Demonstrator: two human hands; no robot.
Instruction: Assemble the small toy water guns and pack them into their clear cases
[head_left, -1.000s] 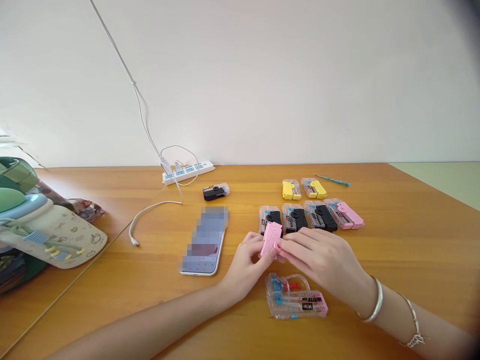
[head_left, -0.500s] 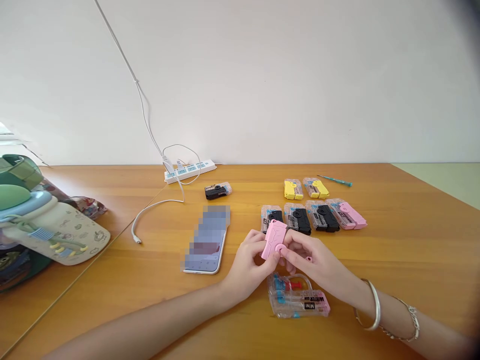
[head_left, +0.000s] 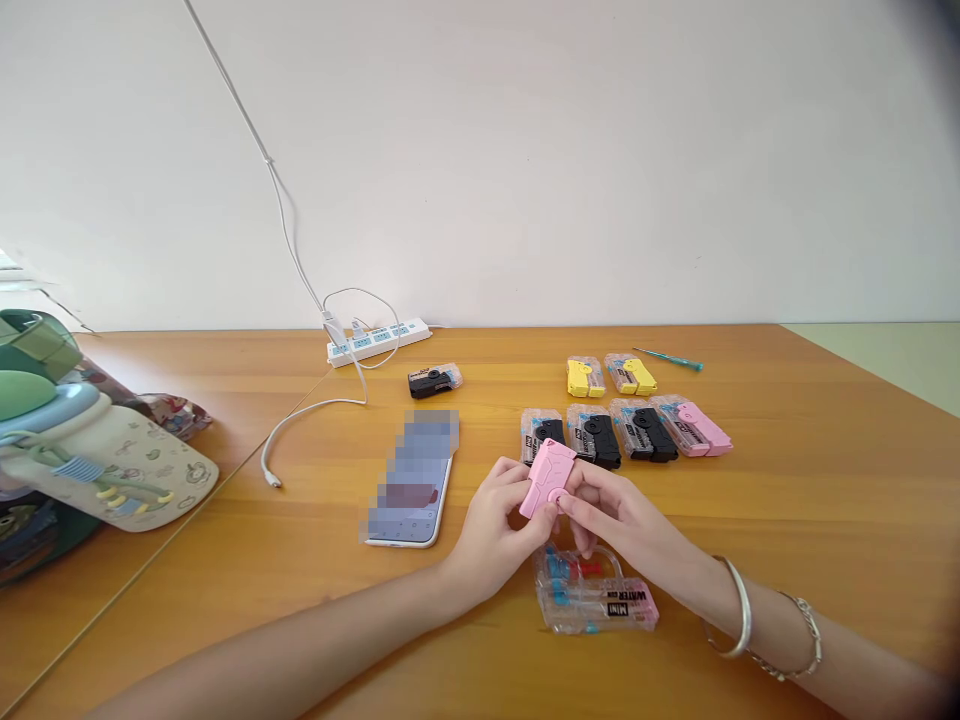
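Left hand [head_left: 495, 525] and right hand [head_left: 626, 525] hold a pink plastic toy gun [head_left: 546, 478] at mid-bench [head_left: 825, 500]; fingers [head_left: 592, 500] closed narrow on it, hiding its lower edge. Clear packet [head_left: 592, 600] at 6 o'clock, its top overlapped by right fingertips. Packaged toy guns [head_left: 592, 435] at 12 o'clock. Phone [head_left: 411, 480] at 9 o'clock, screen blurred.

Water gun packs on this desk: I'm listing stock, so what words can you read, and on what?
"MINI WATER GUN": black label on the front clear pack.
Labels on the row of packs: too small to read.
Phone screen: pixelated, unreadable.
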